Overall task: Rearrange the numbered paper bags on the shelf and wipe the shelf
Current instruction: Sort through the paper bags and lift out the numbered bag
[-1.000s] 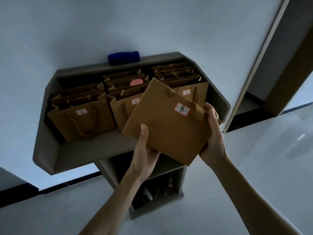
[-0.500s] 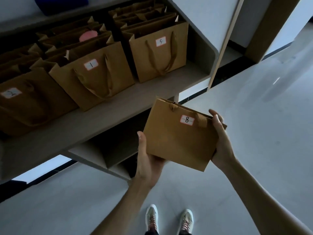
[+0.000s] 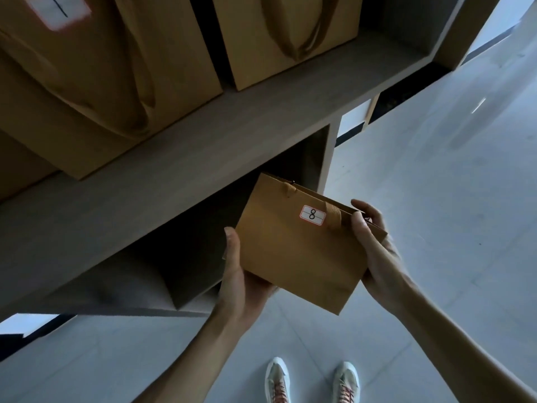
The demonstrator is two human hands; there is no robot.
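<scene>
Bag 8 (image 3: 302, 251): brown paper bag with a red-bordered label reading "8", held flat and tilted, below the shelf board's front edge and in front of the dark lower compartment (image 3: 203, 257); not resting on anything.
Left hand (image 3: 241, 283): supports the bag's lower left corner from beneath, thumb lying up along the left edge; its grip is a curl round that corner.
Right hand (image 3: 374, 251): clasps the bag's upper right edge near the handle, thumb on the front face and fingers behind; a pinching grip on the paper.
Shelf (image 3: 180, 170): grey board above the held bag, its front strip bare.
Bag 1 (image 3: 116, 68): stands upright on the shelf at upper left, label blurred but legible as "1".
Neighbouring bag (image 3: 290, 39): stands just beside bag 1 to the right; its label is out of view.
Floor (image 3: 436, 199): pale tiles below; two light shoes (image 3: 312, 381) directly under the bag.
Stage, as judged: the bag is off the shelf and awaiting a new place; wiping seems not begun, and no cloth is visible.
Risk, crushing: thin paper may crease if either grip tightens.
Risk, dropping: releasing one hand early would leave the bag swinging from one corner and likely to fall.
Risk, collision: lifting it back carelessly could strike the shelf edge or topple the standing bags.
</scene>
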